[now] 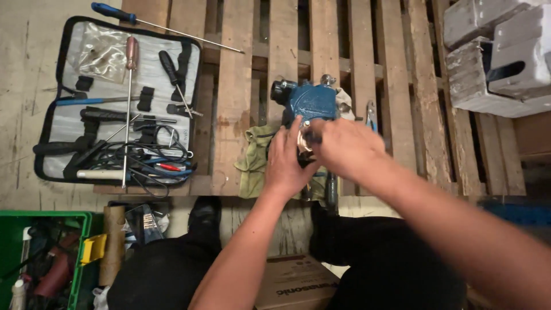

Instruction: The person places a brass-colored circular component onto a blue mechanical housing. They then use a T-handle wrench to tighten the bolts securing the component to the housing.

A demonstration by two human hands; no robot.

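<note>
On the wooden pallet (235, 109) in front of my knees sits a blue metal pump body (310, 102), resting on a crumpled green rag (252, 158), and both my hands meet at its near side. My left hand (287, 163) comes up from below with the fingers curled and the thumb raised toward the blue casting, wrapped around a small shiny part (304, 143) at the base of the body; the fingers are closed about it, though I cannot tell exactly what it is. My right hand (344, 146) crosses over from the right, knuckles up, fingers bent in and pinched onto the same spot, touching my left fingertips. How tightly it grips is hidden by the back of the hand. A black round fitting (281, 90) sticks out of the left of the pump body, and a pair of blue-handled pliers (371, 115) lies on the slats just to its right. Well to the left lies an open grey tool roll (115, 103) with screwdrivers and coiled leads, and a long blue-handled screwdriver (160, 24) lies above it. Grey blocks (499, 57) sit at the far right, a green crate (46, 258) of odds and ends at the lower left, and a cardboard box (298, 284) between my legs.
</note>
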